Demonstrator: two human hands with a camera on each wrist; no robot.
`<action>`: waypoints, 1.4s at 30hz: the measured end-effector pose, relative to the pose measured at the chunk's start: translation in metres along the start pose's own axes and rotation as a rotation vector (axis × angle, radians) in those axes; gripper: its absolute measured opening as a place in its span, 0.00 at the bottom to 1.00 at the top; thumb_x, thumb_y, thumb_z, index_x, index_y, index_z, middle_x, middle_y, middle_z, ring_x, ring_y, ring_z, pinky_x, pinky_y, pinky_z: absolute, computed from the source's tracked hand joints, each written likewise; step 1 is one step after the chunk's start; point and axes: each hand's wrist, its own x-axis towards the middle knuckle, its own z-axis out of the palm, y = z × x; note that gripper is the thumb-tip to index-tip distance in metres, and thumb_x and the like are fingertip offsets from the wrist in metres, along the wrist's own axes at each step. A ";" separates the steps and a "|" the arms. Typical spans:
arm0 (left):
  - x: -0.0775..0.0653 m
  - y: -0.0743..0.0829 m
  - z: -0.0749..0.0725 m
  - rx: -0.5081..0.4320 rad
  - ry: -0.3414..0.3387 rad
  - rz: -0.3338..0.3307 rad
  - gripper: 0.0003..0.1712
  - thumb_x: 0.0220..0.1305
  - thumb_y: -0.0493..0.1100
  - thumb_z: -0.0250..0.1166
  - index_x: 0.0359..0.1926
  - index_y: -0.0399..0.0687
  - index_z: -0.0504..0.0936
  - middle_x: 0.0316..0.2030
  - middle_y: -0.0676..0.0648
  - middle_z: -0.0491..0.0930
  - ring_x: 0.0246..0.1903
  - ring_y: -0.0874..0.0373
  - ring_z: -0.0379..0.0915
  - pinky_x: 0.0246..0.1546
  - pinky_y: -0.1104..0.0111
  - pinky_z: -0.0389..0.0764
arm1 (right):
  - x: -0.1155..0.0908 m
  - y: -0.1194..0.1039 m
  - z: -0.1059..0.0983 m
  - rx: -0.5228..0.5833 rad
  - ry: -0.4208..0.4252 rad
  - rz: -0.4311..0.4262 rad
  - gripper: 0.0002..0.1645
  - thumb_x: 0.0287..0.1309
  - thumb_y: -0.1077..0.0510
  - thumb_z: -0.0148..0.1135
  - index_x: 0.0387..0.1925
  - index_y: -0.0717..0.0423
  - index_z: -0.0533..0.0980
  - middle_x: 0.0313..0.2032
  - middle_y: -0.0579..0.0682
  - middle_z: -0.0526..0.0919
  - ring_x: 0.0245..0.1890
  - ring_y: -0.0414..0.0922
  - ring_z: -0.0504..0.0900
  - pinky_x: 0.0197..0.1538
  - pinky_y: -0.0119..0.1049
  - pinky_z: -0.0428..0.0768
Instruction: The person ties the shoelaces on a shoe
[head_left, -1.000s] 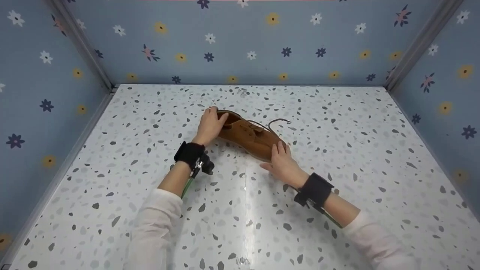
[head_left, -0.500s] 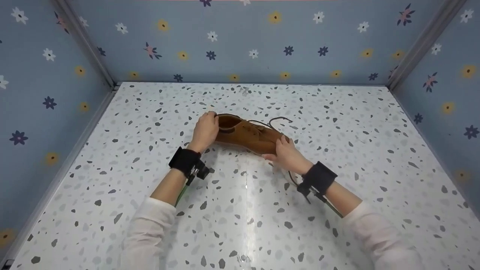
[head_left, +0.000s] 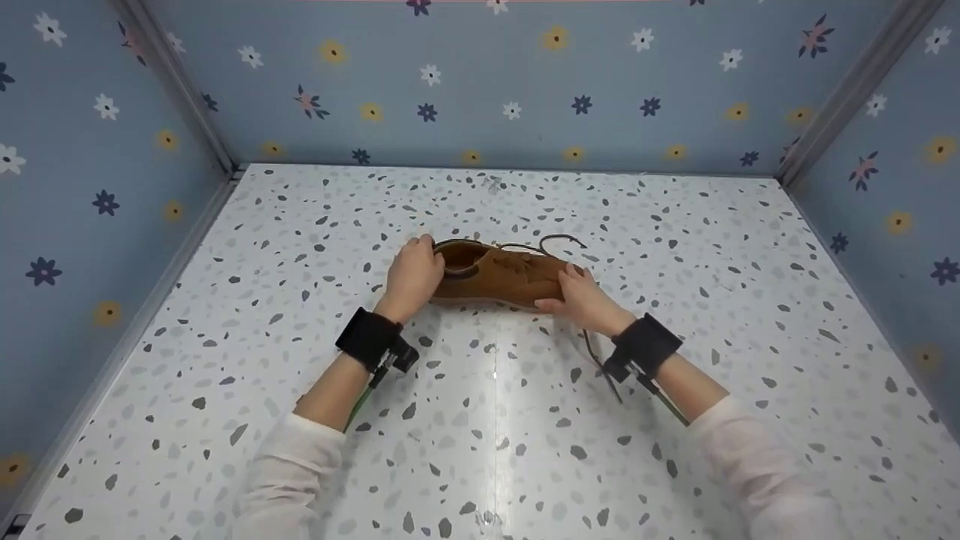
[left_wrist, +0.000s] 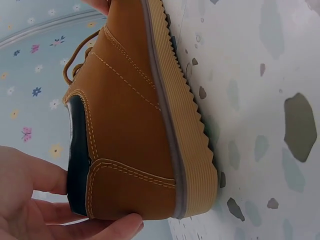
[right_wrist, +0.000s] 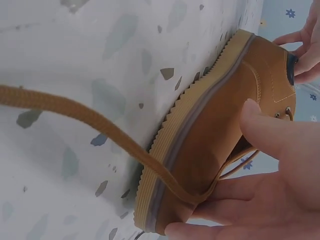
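A brown lace-up shoe (head_left: 506,281) sits on the speckled table, toe to the right. At its heel, my left hand (head_left: 412,277) grips the back of the collar; the left wrist view shows its fingers around the heel (left_wrist: 132,192). My right hand (head_left: 592,301) holds the toe end, thumb along the near side and fingers over the top. The ridged tan sole (right_wrist: 175,127) faces down in the right wrist view. One lace end (head_left: 559,238) curls out beyond the shoe, while another lace end (right_wrist: 90,117) hangs toward the right wrist.
The white table (head_left: 480,450) has grey specks and a seam down its middle. Blue flowered panels (head_left: 480,82) enclose it at the back and both sides, meeting at grey corner posts (head_left: 862,90). Black straps with small cameras (head_left: 371,339) circle both wrists.
The shoe has turned from a slant to lie nearly straight left to right. Its heel came nearer and its toe went slightly farther away, with both hands moving along.
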 end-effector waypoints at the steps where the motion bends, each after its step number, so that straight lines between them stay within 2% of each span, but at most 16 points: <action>1: -0.001 0.001 -0.001 0.001 -0.003 0.000 0.11 0.46 0.40 0.47 0.30 0.36 0.66 0.23 0.45 0.65 0.23 0.56 0.64 0.19 0.69 0.65 | 0.001 0.001 -0.001 0.004 0.000 -0.005 0.47 0.35 0.37 0.41 0.48 0.69 0.46 0.49 0.63 0.39 0.47 0.56 0.38 0.45 0.43 0.42; 6: -0.002 0.003 -0.004 0.023 -0.021 -0.015 0.11 0.46 0.41 0.47 0.29 0.37 0.66 0.22 0.46 0.64 0.22 0.56 0.64 0.17 0.68 0.65 | 0.001 0.004 -0.002 0.055 0.027 -0.004 0.47 0.35 0.36 0.41 0.48 0.67 0.45 0.50 0.60 0.39 0.47 0.54 0.37 0.45 0.41 0.42; 11: 0.001 0.001 -0.005 0.017 -0.084 -0.041 0.12 0.46 0.45 0.48 0.28 0.40 0.66 0.22 0.48 0.64 0.21 0.58 0.62 0.16 0.69 0.64 | -0.012 -0.006 -0.002 0.192 0.187 0.013 0.45 0.36 0.38 0.42 0.49 0.64 0.45 0.50 0.59 0.39 0.48 0.49 0.39 0.46 0.38 0.43; 14: 0.004 0.000 -0.005 -0.016 -0.120 -0.042 0.11 0.46 0.46 0.48 0.26 0.41 0.66 0.21 0.48 0.63 0.20 0.59 0.61 0.16 0.70 0.64 | -0.022 -0.020 -0.001 0.276 0.247 0.001 0.44 0.36 0.38 0.43 0.50 0.62 0.45 0.50 0.57 0.41 0.48 0.47 0.42 0.46 0.38 0.45; 19: 0.013 0.001 -0.002 -0.071 -0.159 -0.023 0.10 0.46 0.47 0.48 0.24 0.43 0.66 0.19 0.49 0.64 0.18 0.60 0.61 0.14 0.71 0.63 | -0.035 -0.037 0.005 0.313 0.204 -0.037 0.44 0.35 0.38 0.42 0.49 0.62 0.47 0.49 0.54 0.49 0.47 0.45 0.48 0.44 0.36 0.49; 23: 0.021 0.003 0.001 -0.126 -0.200 -0.004 0.11 0.47 0.48 0.47 0.24 0.44 0.67 0.19 0.50 0.66 0.18 0.61 0.62 0.15 0.72 0.63 | -0.039 -0.039 0.011 0.284 0.148 -0.014 0.45 0.34 0.35 0.40 0.49 0.63 0.47 0.48 0.54 0.51 0.47 0.45 0.49 0.44 0.36 0.51; 29: 0.027 0.002 0.004 -0.125 -0.261 0.008 0.13 0.50 0.48 0.44 0.25 0.44 0.70 0.19 0.50 0.68 0.20 0.61 0.63 0.18 0.71 0.63 | -0.037 -0.038 0.020 0.253 0.088 0.081 0.47 0.35 0.35 0.38 0.50 0.63 0.42 0.50 0.59 0.41 0.48 0.49 0.42 0.45 0.39 0.45; 35: 0.025 -0.001 0.003 -0.137 -0.243 0.036 0.12 0.50 0.43 0.46 0.32 0.44 0.73 0.27 0.51 0.71 0.26 0.63 0.64 0.25 0.73 0.64 | -0.031 -0.038 0.021 0.240 0.071 0.134 0.50 0.32 0.33 0.36 0.50 0.64 0.39 0.50 0.60 0.36 0.48 0.50 0.42 0.45 0.39 0.46; 42: 0.018 0.000 0.002 -0.098 -0.250 0.024 0.11 0.48 0.42 0.48 0.33 0.45 0.72 0.28 0.50 0.71 0.25 0.63 0.65 0.23 0.74 0.65 | -0.020 -0.034 0.020 0.253 0.059 0.148 0.52 0.32 0.32 0.35 0.49 0.66 0.37 0.50 0.61 0.34 0.48 0.50 0.39 0.45 0.39 0.44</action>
